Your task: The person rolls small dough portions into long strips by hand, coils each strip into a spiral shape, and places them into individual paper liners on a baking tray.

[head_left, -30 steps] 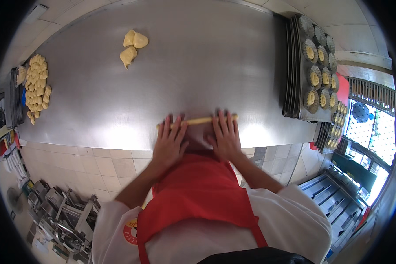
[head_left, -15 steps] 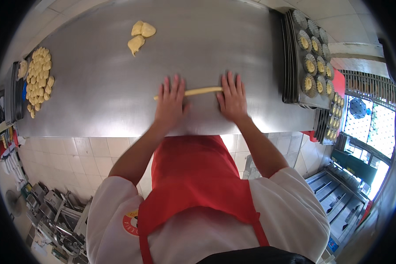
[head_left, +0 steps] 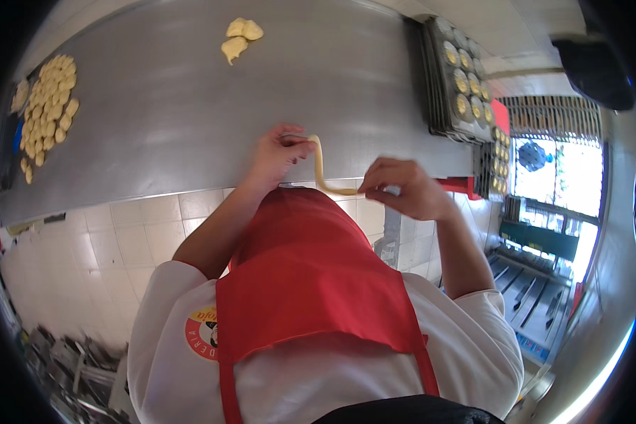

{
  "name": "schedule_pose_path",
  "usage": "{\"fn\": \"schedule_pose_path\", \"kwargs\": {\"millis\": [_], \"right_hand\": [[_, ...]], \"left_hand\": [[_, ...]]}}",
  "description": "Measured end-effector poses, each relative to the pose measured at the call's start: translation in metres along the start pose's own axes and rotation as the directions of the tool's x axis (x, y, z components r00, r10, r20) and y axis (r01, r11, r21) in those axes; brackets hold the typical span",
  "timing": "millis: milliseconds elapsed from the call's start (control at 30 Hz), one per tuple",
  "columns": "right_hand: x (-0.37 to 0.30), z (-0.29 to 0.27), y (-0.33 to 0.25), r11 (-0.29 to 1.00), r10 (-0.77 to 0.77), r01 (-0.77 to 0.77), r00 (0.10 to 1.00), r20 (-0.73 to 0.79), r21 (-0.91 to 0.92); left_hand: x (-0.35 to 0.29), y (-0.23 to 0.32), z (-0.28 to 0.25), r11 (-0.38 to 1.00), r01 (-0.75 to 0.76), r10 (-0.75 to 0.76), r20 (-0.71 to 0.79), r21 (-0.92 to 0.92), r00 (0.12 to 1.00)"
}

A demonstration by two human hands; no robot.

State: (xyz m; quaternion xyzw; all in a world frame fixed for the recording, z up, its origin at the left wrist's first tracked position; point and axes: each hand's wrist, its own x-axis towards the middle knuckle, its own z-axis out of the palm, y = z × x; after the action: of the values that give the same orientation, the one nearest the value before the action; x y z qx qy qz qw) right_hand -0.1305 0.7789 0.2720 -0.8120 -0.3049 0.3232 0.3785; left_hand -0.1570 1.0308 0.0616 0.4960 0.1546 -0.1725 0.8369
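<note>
A thin rope of yellow dough [head_left: 319,166] hangs in a bent curve between my two hands, near the front edge of the steel table [head_left: 169,141]. Its upper left end is pinched between the thumb and fingers of my left hand [head_left: 281,152], over the tabletop. My right hand [head_left: 406,187] grips the lower right end with bent fingers, at the table's edge and close to my apron. The dough rope sags between the hands.
Several larger dough pieces [head_left: 240,39] lie at the far middle of the table. Many small dough balls [head_left: 49,102] are heaped at the left end. At the right, stacked trays [head_left: 431,92] carry fluted molds [head_left: 463,83] with dough in them. A red apron [head_left: 311,268] covers my front.
My hands were flat on the table, rolling the dough rope. Now both have lifted it by its ends and drawn it nearer my body, the right hand lower. My view has shifted.
</note>
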Motion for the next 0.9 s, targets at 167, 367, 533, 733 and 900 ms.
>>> {"fn": "schedule_pose_path", "kwargs": {"millis": [167,367,533,733,900], "right_hand": [[0.017,-0.049,-0.056,0.918,-0.258,0.011,0.776,-0.575,-0.397],[-0.013,-0.020,-0.041,0.978,0.203,-0.205,0.923,-0.326,0.030],[0.007,-0.021,-0.005,0.971,0.194,-0.079,0.817,-0.542,0.227],[-0.003,-0.003,0.082,0.558,0.524,0.136,0.707,-0.475,0.819],[0.004,-0.053,0.123,0.525,0.548,0.257,0.628,-0.553,0.812]], "left_hand": [[-0.005,0.020,0.021,0.901,-0.373,0.197,0.557,0.222,0.807],[-0.003,0.036,0.050,0.944,-0.207,0.308,0.465,-0.256,0.830],[0.008,0.042,0.062,0.963,-0.143,0.251,0.569,-0.228,0.783],[0.044,0.065,0.116,0.966,0.085,0.024,0.412,-0.244,0.911],[0.113,0.067,0.214,0.958,-0.194,0.137,0.259,0.209,0.956]]}}
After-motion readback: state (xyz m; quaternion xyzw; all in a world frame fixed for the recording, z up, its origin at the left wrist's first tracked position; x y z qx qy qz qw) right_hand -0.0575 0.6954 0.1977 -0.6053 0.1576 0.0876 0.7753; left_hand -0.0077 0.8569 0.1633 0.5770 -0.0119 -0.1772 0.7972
